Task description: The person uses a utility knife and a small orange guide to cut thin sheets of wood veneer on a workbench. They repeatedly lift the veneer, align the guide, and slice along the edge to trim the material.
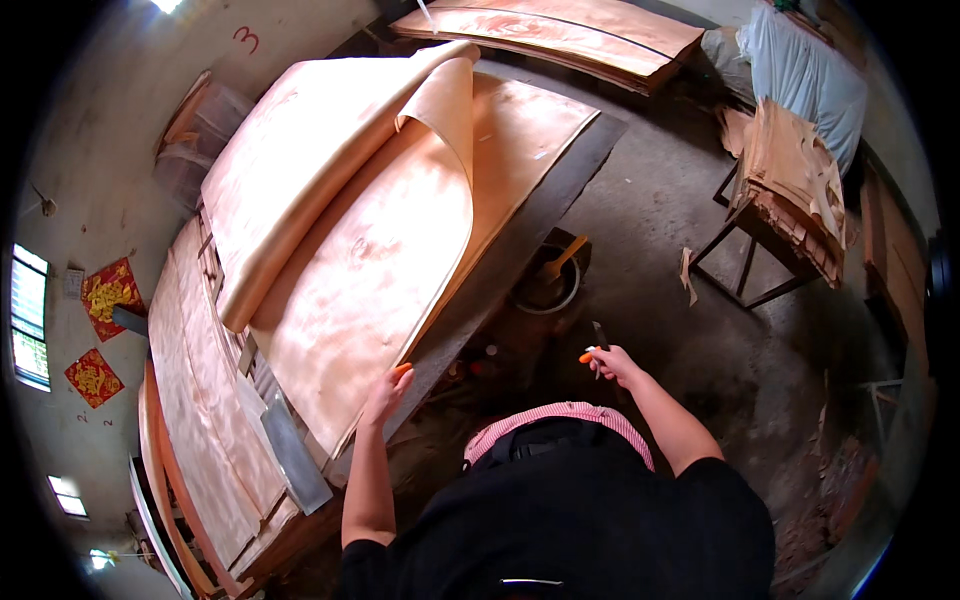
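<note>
Workshop: stacked wood veneer sheets (350,270), concrete floor (650,200).

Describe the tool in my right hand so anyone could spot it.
Find the broad wood sheets, then, farther right, the right hand. A narrow dark tool points up the picture from it. Unlike the round container beyond, it's slim and held.

The left hand (380,398) reaches ahead and left of the black shirt (570,520); the right hand (615,366), fingers curled, is ahead of it, forearm (670,415) slanting inward.
</note>
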Action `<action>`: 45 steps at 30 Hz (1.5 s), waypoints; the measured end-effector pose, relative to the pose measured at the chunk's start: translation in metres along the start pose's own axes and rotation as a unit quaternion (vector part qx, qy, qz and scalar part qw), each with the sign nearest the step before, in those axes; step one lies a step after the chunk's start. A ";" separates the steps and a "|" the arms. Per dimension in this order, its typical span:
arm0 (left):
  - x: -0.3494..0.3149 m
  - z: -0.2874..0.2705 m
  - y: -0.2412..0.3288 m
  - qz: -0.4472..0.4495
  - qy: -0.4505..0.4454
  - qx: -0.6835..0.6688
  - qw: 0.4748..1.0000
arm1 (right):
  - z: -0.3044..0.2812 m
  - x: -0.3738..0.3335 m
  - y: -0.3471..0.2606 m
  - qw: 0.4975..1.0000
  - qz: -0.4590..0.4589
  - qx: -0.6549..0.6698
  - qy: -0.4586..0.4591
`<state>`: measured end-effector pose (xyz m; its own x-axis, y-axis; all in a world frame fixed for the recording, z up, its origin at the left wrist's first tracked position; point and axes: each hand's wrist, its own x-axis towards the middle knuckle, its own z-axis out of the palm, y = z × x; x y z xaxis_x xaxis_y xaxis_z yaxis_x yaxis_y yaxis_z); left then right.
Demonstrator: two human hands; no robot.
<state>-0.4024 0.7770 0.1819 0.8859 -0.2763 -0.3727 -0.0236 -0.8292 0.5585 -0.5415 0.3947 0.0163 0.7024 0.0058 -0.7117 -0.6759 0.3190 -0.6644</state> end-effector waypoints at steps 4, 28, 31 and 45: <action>0.061 0.038 -0.013 0.092 -0.051 0.002 0.994 | -0.049 -0.022 0.019 0.996 -0.007 0.075 0.056; 0.391 0.147 0.213 0.153 0.167 -0.069 0.972 | -0.234 -0.023 -0.140 0.974 0.003 0.115 0.196; 0.388 0.172 0.235 0.156 0.122 0.020 0.980 | -0.251 -0.006 -0.167 0.972 -0.007 0.114 0.207; 0.385 0.204 0.266 0.103 0.173 0.155 0.967 | -0.327 0.167 -0.303 0.996 0.086 -0.015 -0.013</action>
<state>-0.1621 0.3508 0.0359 0.9484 -0.3163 0.0225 -0.3061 -0.8949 0.3246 -0.2921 -0.0109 0.0241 0.5809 0.0834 -0.8097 -0.7930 0.2824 -0.5398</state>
